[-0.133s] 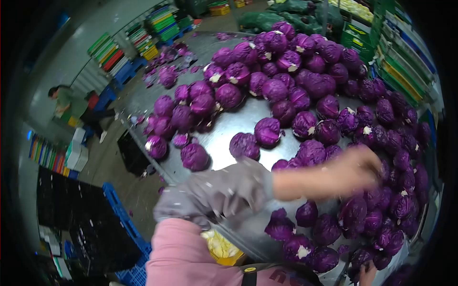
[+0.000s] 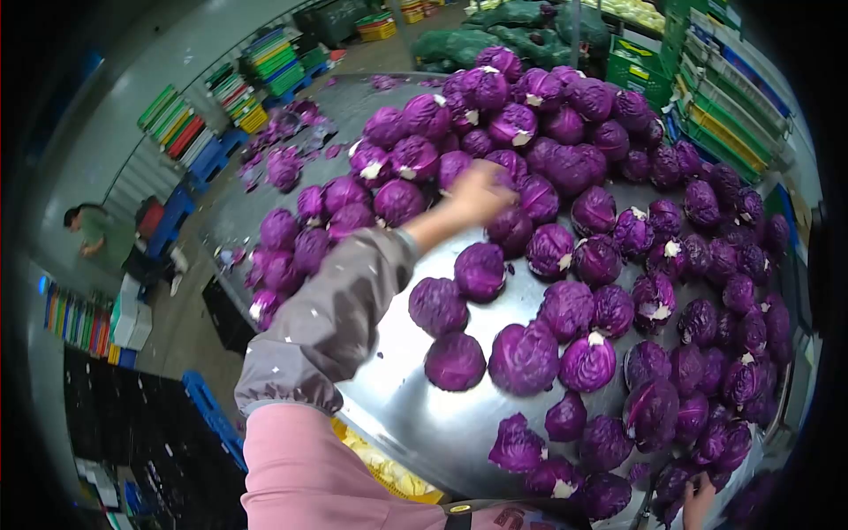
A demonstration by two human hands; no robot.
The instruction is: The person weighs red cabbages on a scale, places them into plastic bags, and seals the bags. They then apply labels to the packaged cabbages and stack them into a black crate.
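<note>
Many purple cabbages [image 2: 523, 358], several with pale cut stems, lie on a metal table [image 2: 397, 406]. My left hand [image 2: 480, 193] reaches over the pile at the upper middle, touching or just above a cabbage; it is blurred, and its fingers are hard to make out. At the lower right edge, my right hand [image 2: 700, 496] rests against a dark cabbage [image 2: 673, 481], partly cut off by the frame. A thin dark tool [image 2: 647, 505] shows beside it, and whether the hand holds it is unclear.
Loose purple leaves [image 2: 296, 124] lie at the table's far left. A person [image 2: 106, 238] stands at the left among stacked crates [image 2: 177, 124]. Green net sacks [image 2: 521, 40] and crates [image 2: 640, 71] stand behind. Below the near edge is a yellow basket [image 2: 389, 473] of pale leaves.
My left hand has swung from the right side of the pile to the upper middle. My right hand stays at the lower right. The view has shifted slightly.
</note>
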